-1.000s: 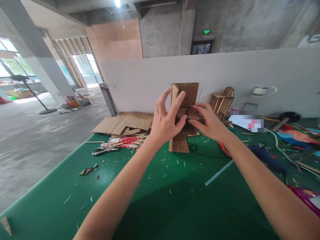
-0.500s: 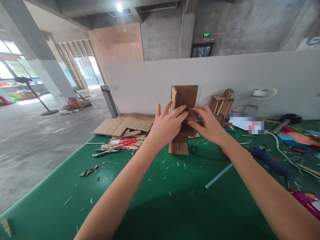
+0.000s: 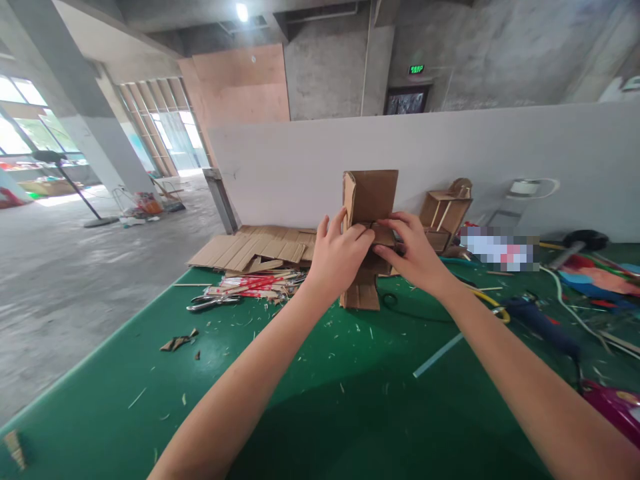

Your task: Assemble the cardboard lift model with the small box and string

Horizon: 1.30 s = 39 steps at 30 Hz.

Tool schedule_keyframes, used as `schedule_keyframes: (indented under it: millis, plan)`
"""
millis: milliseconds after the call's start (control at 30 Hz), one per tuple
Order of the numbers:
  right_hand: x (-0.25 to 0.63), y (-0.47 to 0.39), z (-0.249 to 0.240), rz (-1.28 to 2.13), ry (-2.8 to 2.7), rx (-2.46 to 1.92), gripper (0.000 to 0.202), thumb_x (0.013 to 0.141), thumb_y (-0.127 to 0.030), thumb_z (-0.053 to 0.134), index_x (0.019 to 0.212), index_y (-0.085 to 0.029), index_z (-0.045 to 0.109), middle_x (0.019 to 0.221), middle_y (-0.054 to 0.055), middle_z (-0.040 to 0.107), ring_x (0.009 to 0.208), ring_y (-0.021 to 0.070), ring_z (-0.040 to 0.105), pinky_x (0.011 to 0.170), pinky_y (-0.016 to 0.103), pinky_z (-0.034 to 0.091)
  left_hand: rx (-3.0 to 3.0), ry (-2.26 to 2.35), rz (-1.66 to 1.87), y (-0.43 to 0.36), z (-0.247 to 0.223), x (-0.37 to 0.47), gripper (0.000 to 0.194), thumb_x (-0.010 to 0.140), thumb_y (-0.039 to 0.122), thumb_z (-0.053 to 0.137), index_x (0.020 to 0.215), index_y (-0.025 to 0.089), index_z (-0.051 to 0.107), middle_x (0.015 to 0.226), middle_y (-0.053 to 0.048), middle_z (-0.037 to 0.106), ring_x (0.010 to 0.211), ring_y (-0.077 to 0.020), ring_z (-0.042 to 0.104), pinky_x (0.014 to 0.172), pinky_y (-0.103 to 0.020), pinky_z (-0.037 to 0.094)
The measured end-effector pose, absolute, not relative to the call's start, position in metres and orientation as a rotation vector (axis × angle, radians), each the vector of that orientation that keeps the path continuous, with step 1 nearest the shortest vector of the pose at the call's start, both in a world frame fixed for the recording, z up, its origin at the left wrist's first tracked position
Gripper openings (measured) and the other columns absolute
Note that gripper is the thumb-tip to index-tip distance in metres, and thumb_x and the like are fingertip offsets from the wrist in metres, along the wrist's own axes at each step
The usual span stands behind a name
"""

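A brown cardboard structure [image 3: 373,193] stands upright on the green table, with a tall back panel, a side wall and a crosspiece at mid-height. My left hand [image 3: 340,257] wraps round its left side, its fingers bent towards the crosspiece. From the right, my right hand [image 3: 413,253] pinches the crosspiece [image 3: 384,235] between thumb and fingers. The fingertips of both hands nearly meet there, and the left hand covers part of the structure's middle. Below them shows the corrugated lower part [image 3: 363,297] of the cardboard.
Flat cardboard sheets [image 3: 250,247] lie at the left, near red-and-white packets of sticks [image 3: 260,287] and metal pliers [image 3: 213,302]. A small cardboard model [image 3: 443,213] stands behind on the right. A blue strip [image 3: 437,357], a dark blue tool [image 3: 543,323] and cables lie at the right.
My left fingers have curled in closer on the cardboard from a more spread pose. A thin line beside my right fingers no longer shows. The structure stays in place.
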State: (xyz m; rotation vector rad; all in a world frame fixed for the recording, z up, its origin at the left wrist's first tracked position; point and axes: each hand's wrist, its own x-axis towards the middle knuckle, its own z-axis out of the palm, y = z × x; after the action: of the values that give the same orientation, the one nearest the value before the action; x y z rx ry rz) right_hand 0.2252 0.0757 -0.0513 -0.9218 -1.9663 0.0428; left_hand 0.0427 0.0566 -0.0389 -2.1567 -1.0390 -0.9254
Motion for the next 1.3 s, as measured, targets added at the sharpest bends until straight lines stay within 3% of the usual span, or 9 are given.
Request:
schedule_keyframes:
  millis: [267,533,767,900,1133,1300]
  plan:
    - [0.225,0.08,-0.059,0.038,-1.927,-0.899,0.038,0.084,-0.039,0.06,0.118,-0.024,0.053,0.128,0.013,0.038,0.126,0.0295,0.039,0.083,0.045,0.057,-2.108,-1.047,-0.894,0.056,-0.041,0.043,0.02,0.093,0.018,0.045,0.104,0.023,0.062,0.108,-0.004,0.068,0.127,-0.0326,0.045,0.103,-0.058,0.036]
    - [0.225,0.082,-0.063,-0.055,-1.932,-0.867,0.04,0.083,-0.036,0.062,0.12,-0.023,0.051,0.129,0.013,0.039,0.127,0.0287,0.039,0.096,0.05,0.05,-2.079,-1.03,-0.96,0.059,-0.047,0.044,0.022,0.094,0.02,0.044,0.106,0.023,0.062,0.112,-0.003,0.068,0.128,-0.0326,0.045,0.105,-0.058,0.034]
    - [0.223,0.083,-0.064,-0.187,-1.892,-0.895,0.047,0.079,-0.019,0.057,0.125,-0.021,0.048,0.127,0.014,0.044,0.123,0.0287,0.044,0.099,0.051,0.046,-2.029,-1.02,-1.011,0.062,-0.054,0.046,0.023,0.094,0.018,0.045,0.107,0.022,0.063,0.104,-0.005,0.069,0.128,-0.0321,0.046,0.107,-0.057,0.033]
    - [0.22,0.082,-0.063,-0.286,-1.908,-0.905,0.046,0.077,-0.012,0.052,0.123,-0.017,0.049,0.123,0.014,0.048,0.121,0.0278,0.046,0.107,0.05,0.038,-2.042,-1.013,-1.009,0.062,-0.055,0.047,0.025,0.094,0.019,0.043,0.111,0.021,0.062,0.112,-0.005,0.068,0.13,-0.0319,0.044,0.108,-0.058,0.033]
    - [0.219,0.08,-0.062,-0.323,-1.91,-0.93,0.049,0.075,-0.009,0.049,0.123,-0.019,0.047,0.121,0.013,0.049,0.12,0.0277,0.047,0.107,0.05,0.038,-2.03,-1.009,-1.0,0.061,-0.055,0.049,0.026,0.095,0.02,0.042,0.115,0.023,0.059,0.134,-0.004,0.057,0.13,-0.032,0.043,0.107,-0.058,0.036]
    - [0.219,0.082,-0.064,-0.324,-1.908,-0.923,0.051,0.074,-0.008,0.049,0.124,-0.018,0.045,0.121,0.014,0.05,0.118,0.0283,0.048,0.105,0.051,0.04,-1.959,-0.992,-1.107,0.064,-0.056,0.051,0.037,0.092,0.015,0.045,0.128,0.025,0.048,0.136,-0.01,0.049,0.128,-0.0292,0.046,0.107,-0.053,0.039]
